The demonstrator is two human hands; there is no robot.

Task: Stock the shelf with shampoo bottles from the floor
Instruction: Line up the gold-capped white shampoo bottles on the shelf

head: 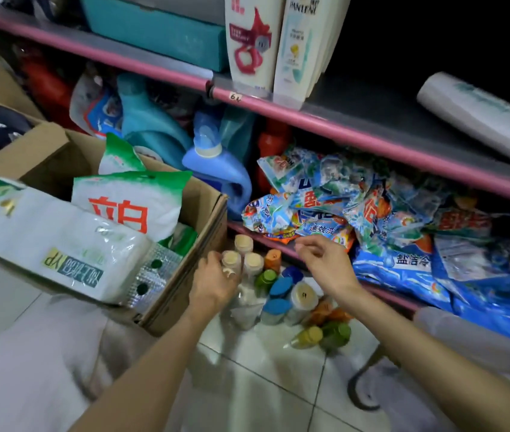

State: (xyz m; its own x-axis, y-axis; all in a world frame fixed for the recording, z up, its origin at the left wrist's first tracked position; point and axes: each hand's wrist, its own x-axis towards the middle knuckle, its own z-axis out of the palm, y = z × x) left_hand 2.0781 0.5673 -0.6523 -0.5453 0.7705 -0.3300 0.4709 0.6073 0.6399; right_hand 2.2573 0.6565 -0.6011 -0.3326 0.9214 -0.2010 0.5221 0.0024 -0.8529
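Several shampoo bottles (281, 291) stand and lie on the tiled floor below the shelf, with beige, blue, green and orange caps. My left hand (216, 280) grips a beige-capped bottle (231, 260) at the left of the group. My right hand (322, 260) hovers above the bottles with loosely curled fingers and holds nothing. On the pink-edged shelf (356, 126) above, two tall white shampoo bottles (274, 42) stand upright. Another white bottle (481, 116) lies on its side at the right.
An open cardboard box (185, 269) with detergent bags and a white pack stands on the floor at the left. The lower shelf holds blue detergent jugs (216, 169) and a heap of blue detergent bags (403, 219). A teal box (160, 29) sits on the upper shelf.
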